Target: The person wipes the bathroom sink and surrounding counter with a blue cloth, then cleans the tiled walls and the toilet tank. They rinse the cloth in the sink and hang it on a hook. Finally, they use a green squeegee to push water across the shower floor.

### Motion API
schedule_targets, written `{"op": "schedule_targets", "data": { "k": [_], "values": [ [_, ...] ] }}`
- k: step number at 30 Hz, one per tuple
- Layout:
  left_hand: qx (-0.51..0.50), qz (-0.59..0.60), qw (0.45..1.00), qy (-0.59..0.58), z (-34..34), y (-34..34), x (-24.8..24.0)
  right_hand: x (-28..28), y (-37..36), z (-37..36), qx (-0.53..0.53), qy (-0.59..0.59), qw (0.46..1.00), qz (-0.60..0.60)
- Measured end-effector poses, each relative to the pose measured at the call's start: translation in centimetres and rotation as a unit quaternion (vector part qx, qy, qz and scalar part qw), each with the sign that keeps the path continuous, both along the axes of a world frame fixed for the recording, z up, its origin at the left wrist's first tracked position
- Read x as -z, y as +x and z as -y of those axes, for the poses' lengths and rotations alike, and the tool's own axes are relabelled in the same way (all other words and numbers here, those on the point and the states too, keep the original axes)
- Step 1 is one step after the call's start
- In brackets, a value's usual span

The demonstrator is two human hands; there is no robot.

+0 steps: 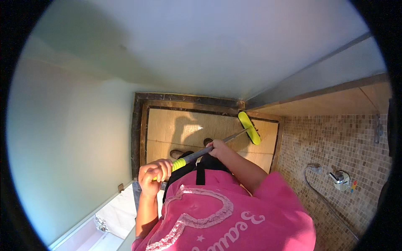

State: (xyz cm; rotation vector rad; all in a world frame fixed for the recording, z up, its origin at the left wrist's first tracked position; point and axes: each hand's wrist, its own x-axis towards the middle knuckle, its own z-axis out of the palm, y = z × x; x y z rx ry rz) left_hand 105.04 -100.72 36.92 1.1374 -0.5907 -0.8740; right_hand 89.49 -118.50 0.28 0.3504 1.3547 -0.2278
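A long-handled mop (197, 154) slants across in front of me, grey along its pole with a ribbed lime-green grip at the near end. My left hand (155, 175) is wrapped round that green grip. Further down, my right hand (216, 147) closes on the grey part of the pole. The mop's oval lime-green head (249, 128) rests on the floor toward the far right corner, with a dark fringe showing along its edges. Its underside is hidden.
My feet stand on beige floor tiles (161, 129) with a dark border (188, 99). A frosted panel (75, 142) rises on the left. On the mosaic wall (326, 138) at right are a shower mixer (340, 180) and a hose (320, 196).
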Motion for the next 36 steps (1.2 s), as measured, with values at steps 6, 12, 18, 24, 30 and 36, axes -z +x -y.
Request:
{"op": "schedule_targets", "data": {
  "k": [6,12,18,24,30,36],
  "values": [
    [-0.063,-0.002,0.998,-0.003,-6.2,6.2,0.8,3.5,8.8,-6.1,-0.05,0.01,0.998,-0.048],
    [-0.161,0.035,0.986,0.011,-16.1,17.3,2.0,3.4,22.4,-14.5,-0.109,0.022,0.991,-0.078],
    [-0.251,0.053,0.966,0.029,-27.7,27.3,2.0,8.3,36.0,-27.6,-0.207,0.014,0.978,-0.036],
    [-0.302,0.086,0.949,0.028,-36.7,35.5,0.6,5.7,50.8,-38.0,-0.277,0.009,0.961,-0.019],
    [-0.359,0.104,0.926,0.043,-41.0,40.6,-0.6,5.5,60.0,-43.9,-0.316,0.025,0.948,-0.004],
    [-0.374,0.133,0.916,0.062,-42.0,45.3,-1.5,1.0,66.5,-44.6,-0.367,0.039,0.929,0.007]
  ]
}}
